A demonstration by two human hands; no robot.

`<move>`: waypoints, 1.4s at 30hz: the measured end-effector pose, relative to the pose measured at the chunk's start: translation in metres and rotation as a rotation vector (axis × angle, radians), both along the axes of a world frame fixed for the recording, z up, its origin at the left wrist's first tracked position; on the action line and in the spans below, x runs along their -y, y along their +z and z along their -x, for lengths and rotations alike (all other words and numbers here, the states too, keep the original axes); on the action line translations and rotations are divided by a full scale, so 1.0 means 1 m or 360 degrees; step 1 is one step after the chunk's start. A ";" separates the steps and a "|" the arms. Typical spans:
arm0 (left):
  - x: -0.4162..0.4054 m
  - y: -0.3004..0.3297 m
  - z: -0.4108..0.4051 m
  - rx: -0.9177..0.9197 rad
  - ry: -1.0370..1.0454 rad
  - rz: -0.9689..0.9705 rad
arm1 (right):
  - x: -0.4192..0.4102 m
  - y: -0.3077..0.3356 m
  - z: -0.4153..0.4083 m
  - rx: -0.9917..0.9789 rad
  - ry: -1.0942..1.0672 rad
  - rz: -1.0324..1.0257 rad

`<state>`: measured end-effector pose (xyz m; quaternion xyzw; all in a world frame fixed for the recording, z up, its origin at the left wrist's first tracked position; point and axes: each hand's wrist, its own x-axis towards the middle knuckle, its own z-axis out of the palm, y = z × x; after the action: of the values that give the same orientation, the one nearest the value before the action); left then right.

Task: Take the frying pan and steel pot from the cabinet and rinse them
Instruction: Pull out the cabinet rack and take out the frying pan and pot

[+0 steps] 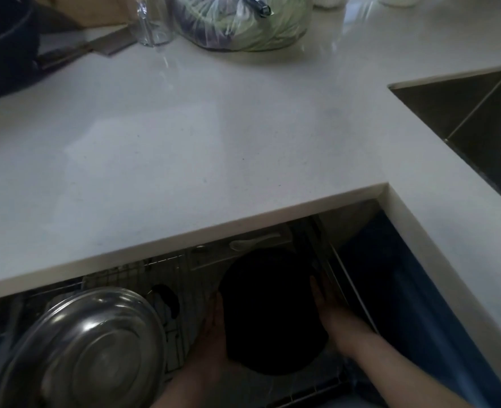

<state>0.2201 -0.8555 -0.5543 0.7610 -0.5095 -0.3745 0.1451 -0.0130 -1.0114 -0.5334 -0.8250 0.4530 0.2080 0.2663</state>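
Below the countertop edge, a pulled-out cabinet rack holds a black round frying pan (273,313); it is very dark and its handle is not visible. My left hand (214,334) lies flat against the pan's left side, fingers pointing away from me. My right hand (327,301) lies against its right side, fingers stretched out along the rim. A shiny steel pot (87,351) sits upside down in the rack to the left, apart from both hands.
A white countertop (184,136) overhangs the rack. The steel sink (479,128) is sunk in at the right. At the back stand a clear glass (152,22), a knife (102,45), a bag of greens (243,25) and a dark pan (5,48).
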 end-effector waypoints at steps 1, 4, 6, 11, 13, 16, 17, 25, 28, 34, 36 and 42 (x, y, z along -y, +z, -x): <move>0.001 0.001 0.001 -0.0041 0.0014 0.0028 | 0.002 0.003 -0.002 -0.0002 0.0018 -0.0060; 0.003 0.001 0.003 -0.0161 0.0066 0.0147 | 0.004 0.014 -0.005 0.0030 0.0036 -0.0181; 0.003 0.002 0.002 -0.0242 0.0106 0.0194 | 0.005 0.017 -0.004 0.0046 0.0062 -0.0199; 0.002 0.009 -0.006 -0.0273 0.0041 0.0223 | 0.009 0.025 0.000 0.0097 0.0043 -0.0274; 0.003 0.019 -0.008 -0.0253 -0.0025 0.0258 | 0.009 0.032 0.001 0.0127 0.0046 -0.0294; 0.007 0.031 -0.012 -0.0223 -0.0105 0.0372 | 0.010 0.042 0.003 0.0135 0.0045 -0.0328; 0.007 0.033 -0.014 -0.0216 -0.0120 0.0376 | 0.011 0.045 0.003 0.0145 0.0051 -0.0330; 0.000 0.060 -0.017 -0.0332 -0.0136 0.0211 | 0.008 0.065 0.012 0.0290 0.0002 -0.0284; -0.007 0.078 -0.023 -0.0364 -0.0077 0.0243 | 0.004 0.081 0.011 0.0430 0.0010 -0.0257; -0.031 0.123 -0.034 -0.0321 -0.0007 0.0327 | -0.014 0.120 0.004 0.0566 -0.0030 -0.0206; -0.038 0.136 -0.036 -0.0291 -0.0029 0.0352 | -0.021 0.130 0.005 0.0562 -0.0043 -0.0186; -0.068 0.178 -0.032 -0.0269 -0.0033 0.0256 | -0.052 0.169 0.015 0.0556 -0.0049 -0.0195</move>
<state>0.2526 -0.7876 -0.3766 0.7074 -0.5316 -0.3965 0.2444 -0.0278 -0.9597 -0.3647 -0.8238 0.3988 0.0846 0.3939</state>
